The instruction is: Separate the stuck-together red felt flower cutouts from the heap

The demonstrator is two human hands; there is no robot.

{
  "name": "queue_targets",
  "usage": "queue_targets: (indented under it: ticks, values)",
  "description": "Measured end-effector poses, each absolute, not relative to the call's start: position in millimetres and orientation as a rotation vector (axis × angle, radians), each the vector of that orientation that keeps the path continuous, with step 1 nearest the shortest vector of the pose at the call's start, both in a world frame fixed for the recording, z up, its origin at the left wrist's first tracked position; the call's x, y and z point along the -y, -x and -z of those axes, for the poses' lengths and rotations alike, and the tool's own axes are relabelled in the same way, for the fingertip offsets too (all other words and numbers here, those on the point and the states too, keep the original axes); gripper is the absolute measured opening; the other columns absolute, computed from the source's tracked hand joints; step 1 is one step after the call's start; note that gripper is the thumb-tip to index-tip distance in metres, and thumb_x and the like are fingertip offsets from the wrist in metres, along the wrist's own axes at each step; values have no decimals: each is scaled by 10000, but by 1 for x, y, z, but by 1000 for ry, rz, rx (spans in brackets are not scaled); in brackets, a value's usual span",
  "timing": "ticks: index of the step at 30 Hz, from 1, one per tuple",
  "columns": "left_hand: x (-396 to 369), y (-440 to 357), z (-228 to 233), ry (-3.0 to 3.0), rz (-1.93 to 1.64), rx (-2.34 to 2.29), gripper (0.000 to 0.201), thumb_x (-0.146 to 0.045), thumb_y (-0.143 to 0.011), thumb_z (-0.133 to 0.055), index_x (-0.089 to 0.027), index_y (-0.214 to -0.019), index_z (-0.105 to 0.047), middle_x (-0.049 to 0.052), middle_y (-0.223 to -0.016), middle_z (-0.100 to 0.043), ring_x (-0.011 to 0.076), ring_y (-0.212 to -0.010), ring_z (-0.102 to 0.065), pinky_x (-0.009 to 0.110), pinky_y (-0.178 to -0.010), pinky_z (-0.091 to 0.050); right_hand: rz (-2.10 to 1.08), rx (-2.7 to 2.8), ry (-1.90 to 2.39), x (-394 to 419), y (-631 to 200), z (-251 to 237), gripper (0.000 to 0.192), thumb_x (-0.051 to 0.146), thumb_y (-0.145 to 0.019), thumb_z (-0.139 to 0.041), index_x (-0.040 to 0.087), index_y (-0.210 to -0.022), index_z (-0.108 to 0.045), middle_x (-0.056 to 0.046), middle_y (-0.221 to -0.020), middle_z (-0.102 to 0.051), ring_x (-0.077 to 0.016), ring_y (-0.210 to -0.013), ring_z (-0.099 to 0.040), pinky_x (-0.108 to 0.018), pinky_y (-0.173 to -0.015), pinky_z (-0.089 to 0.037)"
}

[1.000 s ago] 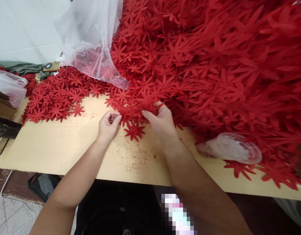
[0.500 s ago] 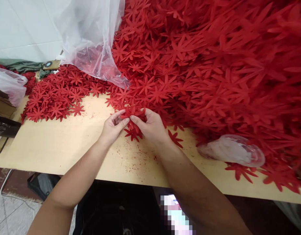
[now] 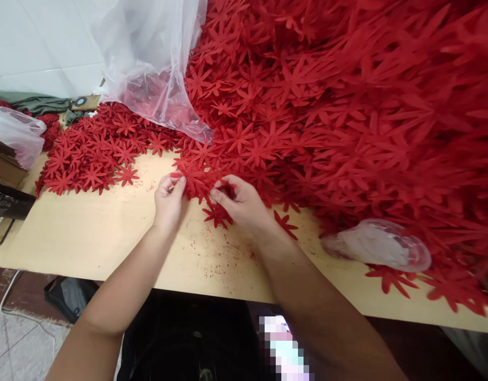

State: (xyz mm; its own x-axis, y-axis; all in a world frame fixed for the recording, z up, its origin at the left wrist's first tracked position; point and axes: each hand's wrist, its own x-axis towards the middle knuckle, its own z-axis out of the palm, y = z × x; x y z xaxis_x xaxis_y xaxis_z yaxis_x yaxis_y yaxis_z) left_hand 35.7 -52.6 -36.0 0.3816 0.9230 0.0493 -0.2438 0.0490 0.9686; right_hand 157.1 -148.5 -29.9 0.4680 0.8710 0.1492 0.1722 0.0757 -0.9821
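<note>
Red flower cutouts (image 3: 196, 180), a small bunch of them, sit pinched between your two hands at the near edge of the big red heap (image 3: 347, 116), just above the bare wooden table (image 3: 89, 238). Left hand (image 3: 168, 198): thumb and forefingers closed on the bunch's left side. Right hand (image 3: 244, 203): fingertips curled shut on its right side, with one loose flower (image 3: 216, 214) lying on the table right under it. Another stray flower (image 3: 286, 225) lies just beside your right wrist.

To separate cleanly, grip near the centres, not the thin petals, which look easy to bend or tear. Peel with thumbs sliding apart, low over the table.

A flat spread of laid-out flowers (image 3: 93, 153) sits well to the left. Clear plastic bag (image 3: 148, 69) hangs behind; a clear plastic lump (image 3: 381, 246) rests at the right.
</note>
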Motion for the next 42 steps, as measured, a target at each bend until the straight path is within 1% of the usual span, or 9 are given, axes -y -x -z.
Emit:
queue_targets:
  ticks: [5,7,9,13,20,27,34,39,42]
  values:
    - [48,-33,26,-908,-944,-770,157,-231,-772,-655,-187,-657,-556,-44,-595,-569,60,-507,-488,209,-535,-419,-481,900,1499,148,-171,35,200,381,-743,-637,210,-798,-550,-13,-769,-556,-136,-691,-526,-318,-688,-465]
    - [51,-34,24,-873,-895,-775,148,-218,-768,-653,-180,-661,-558,-47,-574,-571,54,-488,-484,200,-516,-413,-297,990,1575,148,-171,36,242,388,-752,-631,209,-912,-604,-71,-953,-600,-202,-905,-570,-404,-859,-461]
    - [53,-35,23,-846,-860,-778,134,-217,-755,-660,-174,-674,-562,-50,-570,-579,57,-486,-493,202,-511,-413,-121,1127,1647,149,-168,36,372,413,-732,-664,222,-1048,-619,-105,-1142,-584,-264,-1115,-510,-475,-1002,-381]
    - [53,-36,25,-824,-839,-766,108,-187,-703,-695,-175,-723,-589,-49,-640,-627,59,-526,-533,202,-534,-419,11,1392,1729,147,-156,37,499,452,-660,-740,259,-1108,-635,-92,-1247,-570,-324,-1223,-408,-525,-1052,-305]
    - [50,-38,29,-912,-915,-716,116,-233,-688,-725,-169,-716,-632,-32,-647,-655,69,-586,-578,224,-651,-466,-141,1396,1738,141,-151,39,88,218,-683,-689,195,-735,-622,-74,-819,-638,-255,-898,-542,-446,-846,-433]
    - [52,-36,30,-977,-916,-708,247,-332,-726,-713,-178,-616,-555,-56,-517,-543,56,-456,-449,216,-525,-410,-506,765,1403,140,-162,39,342,486,-606,-748,209,-698,-569,17,-614,-574,-122,-537,-500,-295,-536,-449]
    - [54,-38,34,-996,-881,-743,259,-373,-760,-682,-187,-645,-545,-43,-566,-561,70,-523,-491,232,-594,-432,-577,669,1376,142,-169,33,470,597,-518,-772,218,-631,-519,30,-522,-513,-107,-458,-443,-266,-434,-376]
    - [56,-39,35,-1035,-812,-728,188,-275,-678,-731,-182,-722,-574,-43,-644,-618,67,-537,-520,214,-549,-412,-467,749,1508,148,-167,24,668,753,-583,-635,214,-457,-261,64,-430,-233,-50,-421,-209,-239,-387,-186]
    - [58,-39,33,-1056,-839,-678,137,-159,-659,-698,-183,-745,-593,-40,-691,-641,70,-588,-552,213,-592,-438,-512,761,1504,147,-167,25,674,802,-610,-557,218,-469,-253,61,-445,-197,-59,-426,-189,-243,-385,-178]
